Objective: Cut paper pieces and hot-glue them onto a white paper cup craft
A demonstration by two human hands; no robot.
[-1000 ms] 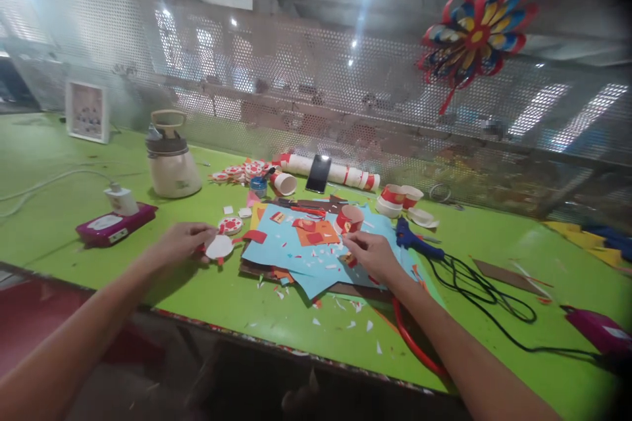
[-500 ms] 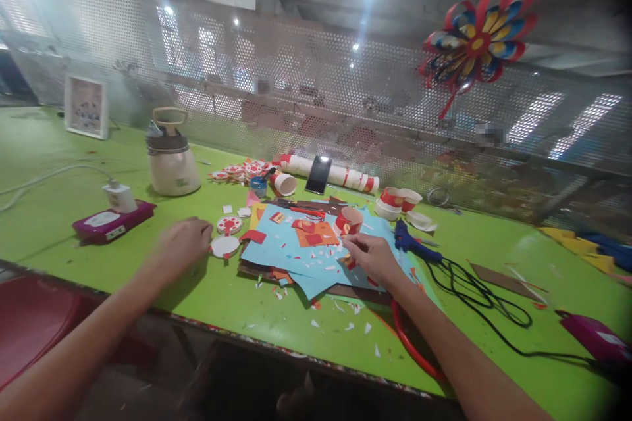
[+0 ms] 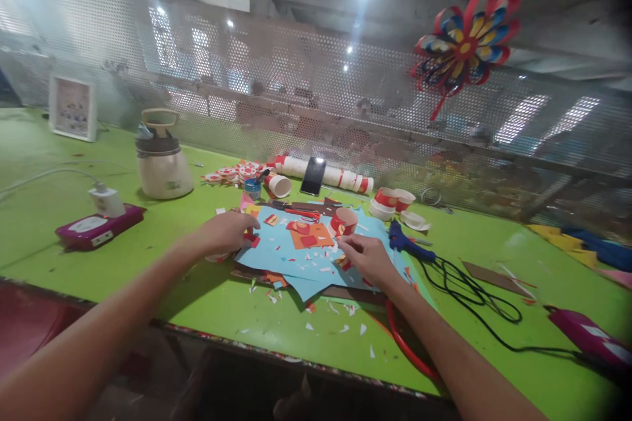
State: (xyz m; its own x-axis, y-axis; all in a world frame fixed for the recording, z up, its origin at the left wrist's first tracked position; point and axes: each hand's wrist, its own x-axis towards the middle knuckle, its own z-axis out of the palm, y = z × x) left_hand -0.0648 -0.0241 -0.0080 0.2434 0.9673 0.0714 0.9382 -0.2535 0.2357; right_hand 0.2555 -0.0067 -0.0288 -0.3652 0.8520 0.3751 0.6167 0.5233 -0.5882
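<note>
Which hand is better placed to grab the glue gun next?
Probably the right hand: it is nearer the glue gun; the left hand is at the blue paper's left edge. Whether the right fingers are free is unclear.

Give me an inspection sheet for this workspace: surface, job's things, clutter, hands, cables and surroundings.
Surface: green table, bare in front at left.
Job's things: red cup upright on blue paper.
Clutter: paper scraps near the front edge.
Hands: left hand at a red strip; right hand by the cup; grips unclear.
Cables: black cable loosely looped; white cable runs to a charger.
Surroundings: mesh screen behind.
</note>
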